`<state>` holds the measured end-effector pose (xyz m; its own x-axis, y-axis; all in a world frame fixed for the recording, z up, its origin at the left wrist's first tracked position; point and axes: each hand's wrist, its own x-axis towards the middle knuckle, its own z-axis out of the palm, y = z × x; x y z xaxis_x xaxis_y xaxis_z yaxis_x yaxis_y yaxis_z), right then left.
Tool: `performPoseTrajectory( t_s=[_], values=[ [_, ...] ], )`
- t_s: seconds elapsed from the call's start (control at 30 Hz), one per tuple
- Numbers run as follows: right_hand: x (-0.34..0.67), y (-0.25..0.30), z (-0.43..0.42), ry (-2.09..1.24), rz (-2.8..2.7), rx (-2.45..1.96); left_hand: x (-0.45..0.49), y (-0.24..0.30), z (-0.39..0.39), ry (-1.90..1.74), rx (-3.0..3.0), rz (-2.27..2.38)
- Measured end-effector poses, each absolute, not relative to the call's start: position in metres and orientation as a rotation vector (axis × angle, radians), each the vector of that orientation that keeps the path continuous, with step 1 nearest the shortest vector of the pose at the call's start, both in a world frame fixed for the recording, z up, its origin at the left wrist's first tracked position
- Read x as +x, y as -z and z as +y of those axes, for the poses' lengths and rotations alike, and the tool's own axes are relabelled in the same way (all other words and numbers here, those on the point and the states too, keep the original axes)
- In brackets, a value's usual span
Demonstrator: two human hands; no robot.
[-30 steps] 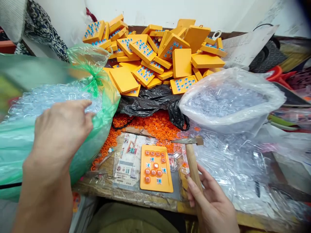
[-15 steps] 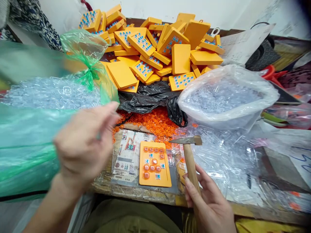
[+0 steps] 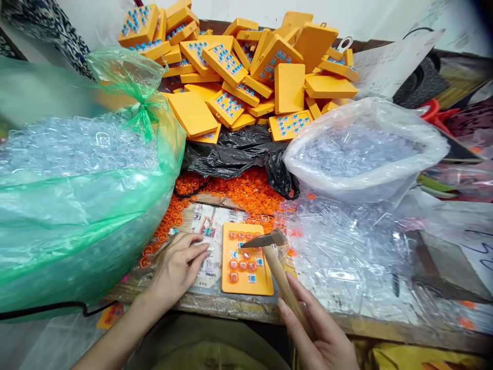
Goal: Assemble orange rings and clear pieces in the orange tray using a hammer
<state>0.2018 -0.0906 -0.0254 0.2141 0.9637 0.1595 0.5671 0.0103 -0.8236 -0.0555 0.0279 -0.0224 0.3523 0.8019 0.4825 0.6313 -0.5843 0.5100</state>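
Observation:
My right hand (image 3: 318, 334) grips the wooden handle of a small hammer (image 3: 275, 259), whose metal head hangs over the upper right of a yellow plastic plate (image 3: 244, 285). That plate lies flat on the bench and carries several orange caps and blue studs. My left hand (image 3: 179, 267) rests just left of the plate on a printed card (image 3: 210, 226), fingers curled, thumb and fingertips close together; I cannot see anything in them.
A large green bag of clear plastic pieces (image 3: 77, 195) fills the left. Loose orange caps (image 3: 239, 192) spill from a black bag (image 3: 234, 151). A pile of yellow plates (image 3: 250, 72) stands behind. A clear bag of parts (image 3: 362, 149) and clear blister shells (image 3: 346, 252) lie right.
My left hand came off the green bag and dropped to the bench beside the yellow plate. The hammer swung left, its head now over the plate.

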Motion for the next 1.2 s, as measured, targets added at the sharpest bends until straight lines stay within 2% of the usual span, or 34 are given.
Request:
performPoseTrajectory(
  t_s=[0.17, 0.33, 0.53, 0.8, 1.07, 1.2],
  values=[
    [0.204, 0.013, -0.085, -0.375, -1.767, -1.521, -0.041, 0.022, 0.030, -1.039, 2.316, 1.278],
    [0.196, 0.013, -0.084, -0.388, -1.766, -1.517, -0.037, 0.025, 0.034, -0.961, 2.343, 1.205],
    [0.199, 0.011, -0.087, -0.298, -1.839, -1.510, -0.029, 0.017, 0.031, -1.070, 2.165, 1.169],
    [0.200, 0.016, -0.087, -0.294, -1.894, -1.465, -0.014, 0.018, 0.030, -0.851, 2.015, 1.010],
    [0.201, 0.005, -0.088, -0.231, -1.861, -1.466, -0.016, 0.015, 0.035, -0.820, 2.013, 1.010],
    [0.209, 0.009, -0.089, -0.234, -2.040, -1.485, -0.017, 0.014, 0.034, -0.798, 2.048, 0.997]
  ],
)
